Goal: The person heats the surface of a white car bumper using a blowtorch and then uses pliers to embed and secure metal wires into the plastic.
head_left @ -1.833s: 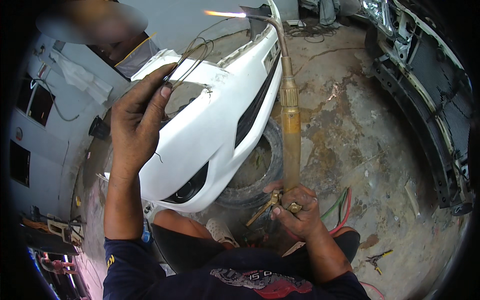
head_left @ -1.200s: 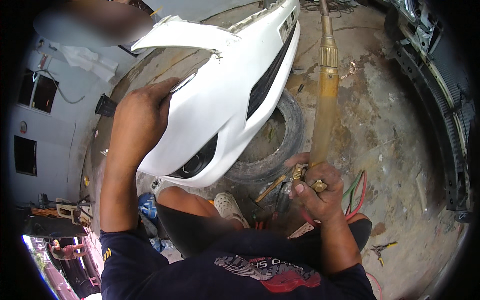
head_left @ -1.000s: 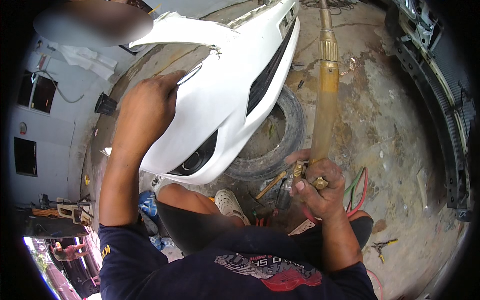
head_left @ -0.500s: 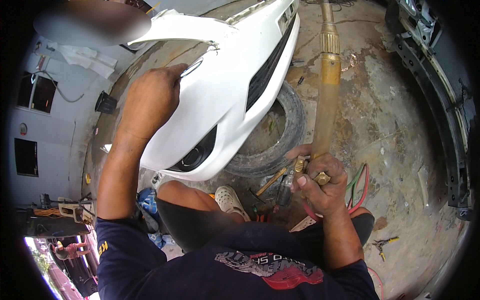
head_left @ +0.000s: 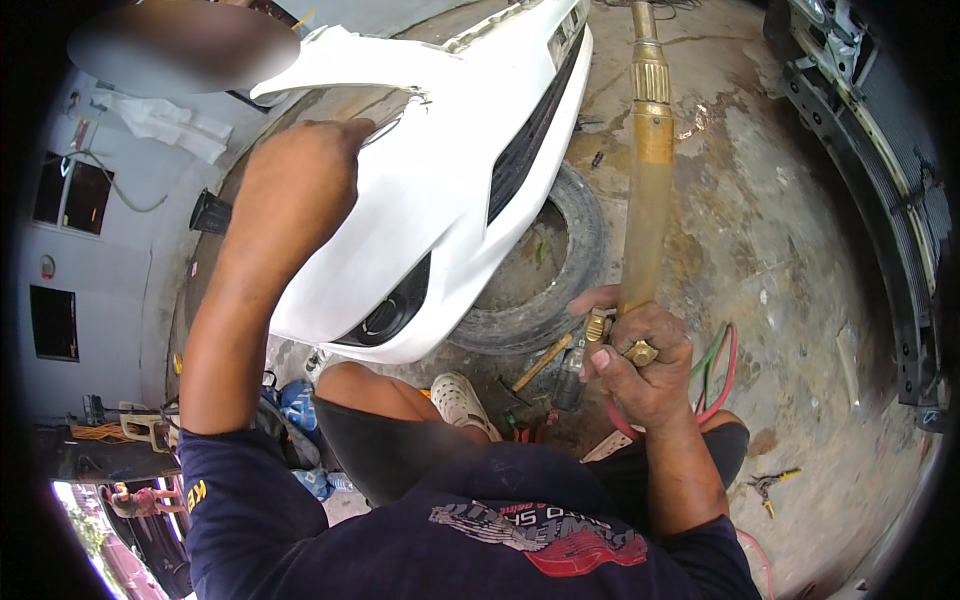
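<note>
A white car bumper point(head_left: 400, 215) lies before me, its grille side facing right. Above its left part my left hand point(head_left: 300, 185) is closed, pinching a thin, shiny bent rod or wire point(head_left: 382, 131). The rod points toward a rough, torn spot point(head_left: 418, 100) on the bumper's far edge; I cannot tell whether they touch. My right hand point(head_left: 648, 365) grips a brass gas torch point(head_left: 648, 215) by its valve end, its long barrel pointing away from me, right of the bumper. No flame shows in view.
An old tyre point(head_left: 580, 270) lies partly under the bumper. A hammer point(head_left: 541, 364) and other tools sit near my shoe point(head_left: 462, 408). Red and green hoses point(head_left: 722, 380) loop beside my right wrist. Pliers point(head_left: 772, 488) lie at right. A car's front frame point(head_left: 880, 200) stands far right.
My left hand has shifted slightly left and toward me, with its wrist turned a little. The right hand keeps its grip on the torch, and the view has moved slightly.
</note>
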{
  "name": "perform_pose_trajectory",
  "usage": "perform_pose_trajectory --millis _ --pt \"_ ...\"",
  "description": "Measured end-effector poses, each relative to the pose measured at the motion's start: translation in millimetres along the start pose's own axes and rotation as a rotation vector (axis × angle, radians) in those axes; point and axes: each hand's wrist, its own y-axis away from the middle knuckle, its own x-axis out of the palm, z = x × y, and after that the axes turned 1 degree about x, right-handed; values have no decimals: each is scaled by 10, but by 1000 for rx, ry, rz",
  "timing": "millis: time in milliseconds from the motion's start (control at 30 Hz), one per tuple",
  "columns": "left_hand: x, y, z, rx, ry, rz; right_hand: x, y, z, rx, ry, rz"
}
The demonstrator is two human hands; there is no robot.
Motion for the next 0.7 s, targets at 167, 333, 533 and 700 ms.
perform_pose_trajectory --millis 167,333,533,700 --pt "-157 74 -119 -25 76 -25 -17 22 2 29 -24 -19" --pt "-20 49 -71 -18 58 -8 0 1 18 47 -30 -13" --pt "87 6 -47 -34 48 16 -7 16 -43 8 -13 4" --pt "137 -27 -31 -48 51 30 -6 17 -17 41 -17 -6"
